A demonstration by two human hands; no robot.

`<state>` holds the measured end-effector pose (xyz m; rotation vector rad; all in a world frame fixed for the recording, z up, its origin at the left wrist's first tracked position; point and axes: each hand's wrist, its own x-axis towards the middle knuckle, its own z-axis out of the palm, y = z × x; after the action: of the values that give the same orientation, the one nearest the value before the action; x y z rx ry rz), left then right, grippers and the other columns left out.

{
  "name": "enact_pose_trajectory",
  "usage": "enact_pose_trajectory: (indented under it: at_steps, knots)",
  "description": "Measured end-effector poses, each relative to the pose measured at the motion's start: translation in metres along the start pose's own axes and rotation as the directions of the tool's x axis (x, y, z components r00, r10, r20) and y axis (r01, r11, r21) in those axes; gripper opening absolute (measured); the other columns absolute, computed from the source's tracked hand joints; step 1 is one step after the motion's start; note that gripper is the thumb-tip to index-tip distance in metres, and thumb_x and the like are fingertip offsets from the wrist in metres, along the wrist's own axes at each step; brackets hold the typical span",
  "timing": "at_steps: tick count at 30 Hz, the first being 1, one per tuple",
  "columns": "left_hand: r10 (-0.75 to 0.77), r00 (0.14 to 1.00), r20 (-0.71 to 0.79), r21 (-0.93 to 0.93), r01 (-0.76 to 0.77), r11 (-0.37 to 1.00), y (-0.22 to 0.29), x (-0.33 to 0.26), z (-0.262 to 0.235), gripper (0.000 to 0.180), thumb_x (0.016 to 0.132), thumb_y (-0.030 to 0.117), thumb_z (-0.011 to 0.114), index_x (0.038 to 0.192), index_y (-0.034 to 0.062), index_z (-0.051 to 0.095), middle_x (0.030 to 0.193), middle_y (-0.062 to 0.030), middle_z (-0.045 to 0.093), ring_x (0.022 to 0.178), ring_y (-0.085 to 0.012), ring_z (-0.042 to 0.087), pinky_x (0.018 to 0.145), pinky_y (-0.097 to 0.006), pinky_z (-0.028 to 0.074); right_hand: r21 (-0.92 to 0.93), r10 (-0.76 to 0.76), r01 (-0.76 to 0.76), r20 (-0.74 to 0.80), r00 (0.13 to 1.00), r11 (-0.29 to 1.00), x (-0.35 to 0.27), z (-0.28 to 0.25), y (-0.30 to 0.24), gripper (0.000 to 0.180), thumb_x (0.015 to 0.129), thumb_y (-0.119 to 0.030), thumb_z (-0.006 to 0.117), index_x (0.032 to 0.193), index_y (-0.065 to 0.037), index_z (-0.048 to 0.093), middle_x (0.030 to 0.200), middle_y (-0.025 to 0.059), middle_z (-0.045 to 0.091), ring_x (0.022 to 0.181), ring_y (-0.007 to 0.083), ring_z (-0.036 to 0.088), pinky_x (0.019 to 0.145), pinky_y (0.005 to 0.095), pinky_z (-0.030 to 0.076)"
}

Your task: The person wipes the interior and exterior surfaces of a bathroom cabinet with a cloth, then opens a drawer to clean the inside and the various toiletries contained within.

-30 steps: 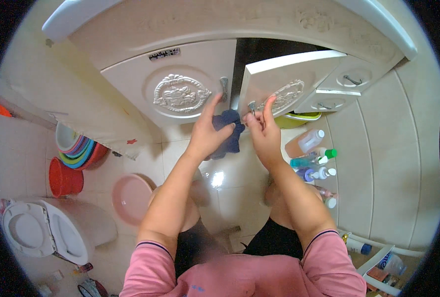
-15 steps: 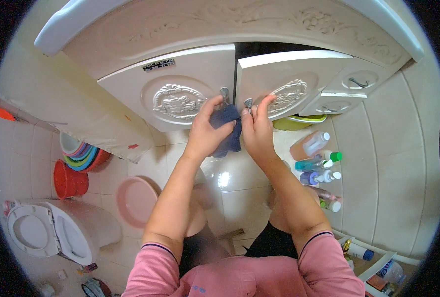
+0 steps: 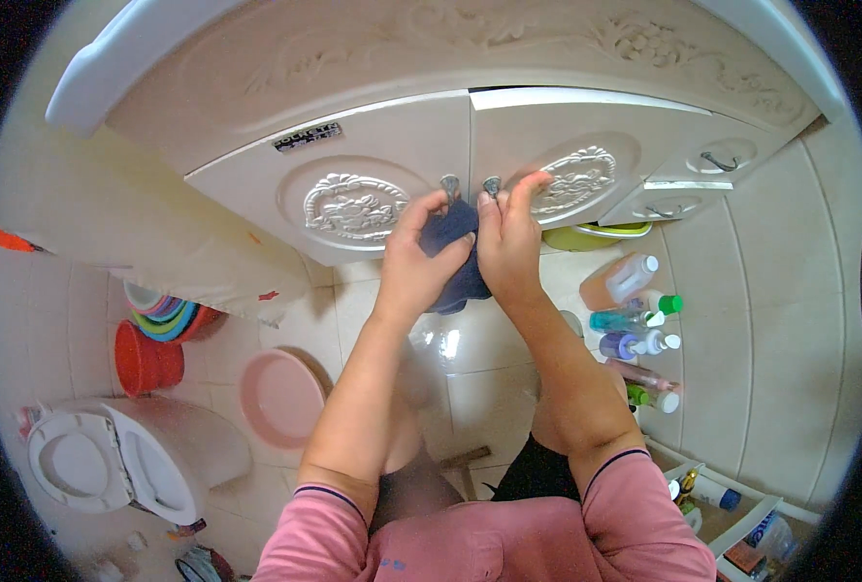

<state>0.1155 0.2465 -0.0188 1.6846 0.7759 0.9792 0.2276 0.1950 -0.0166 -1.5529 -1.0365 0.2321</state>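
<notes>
"Passage?"
"Between the two bare forearms (image 3: pixel 358 407), above the glossy cream floor tiles (image 3: pixel 489 393)."
"Obstructions?"
"Ahead, dark-blue cloth (image 3: pixel 462 279), then white carved cabinet doors (image 3: pixel 353 204); right, coloured plastic bottles (image 3: pixel 617 345); left, round pink plastic basin (image 3: pixel 282 398)."

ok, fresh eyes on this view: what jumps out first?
The dark blue cloth in the left hand, against pale cabinet doors, with the right hand at the right door's handle. Then the red bucket by the toilet at left, the pink basin on the floor, and the bottles along the right wall.
</notes>
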Motion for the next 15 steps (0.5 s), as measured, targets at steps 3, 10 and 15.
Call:
enact_pose_trajectory:
  at_steps: [3, 10, 15]
  knots:
    - [0.012, 1.0, -0.009, 0.03, -0.011, 0.999, -0.002, 0.002, 0.003, 0.047, 0.072, 0.005, 0.07, 0.117, 0.002, 0.057, 0.11, -0.0081, 0.06, 0.103, -0.0177, 0.057, 0.092, -0.03, 0.044, 0.006, -0.008, 0.008, -0.043, 0.999, 1.0, 0.002, 0.006, 0.0, 0.07, 0.093, -0.006, 0.047, 0.138, 0.015, -0.004, 0.069, 0.0115, 0.049, 0.066, 0.0239, 0.055, 0.065, 0.0329, 0.045]
    - [0.018, 0.999, -0.034, 0.083, -0.015, 0.996, -0.004, 0.005, 0.002, 0.045, 0.074, 0.004, 0.066, 0.117, 0.0013, 0.056, 0.107, -0.0065, 0.061, 0.098, -0.0152, 0.058, 0.09, -0.028, 0.045, -0.007, 0.037, -0.038, -0.112, 0.993, 0.999, 0.01, 0.015, 0.0, 0.07, 0.093, -0.004, 0.048, 0.138, 0.014, -0.002, 0.066, 0.007, 0.046, 0.061, 0.0156, 0.05, 0.063, 0.0262, 0.043]
    - [0.02, 1.0, -0.012, 0.064, -0.02, 0.998, -0.006, 0.008, 0.004, 0.045, 0.075, 0.005, 0.065, 0.118, 0.0017, 0.055, 0.11, -0.0078, 0.06, 0.101, -0.0161, 0.057, 0.091, -0.029, 0.044, -0.02, 0.023, -0.025, -0.113, 0.993, 0.999, 0.014, 0.015, 0.0, 0.074, 0.093, -0.004, 0.049, 0.139, 0.013, -0.006, 0.067, 0.0075, 0.046, 0.061, 0.0161, 0.05, 0.064, 0.0266, 0.044]
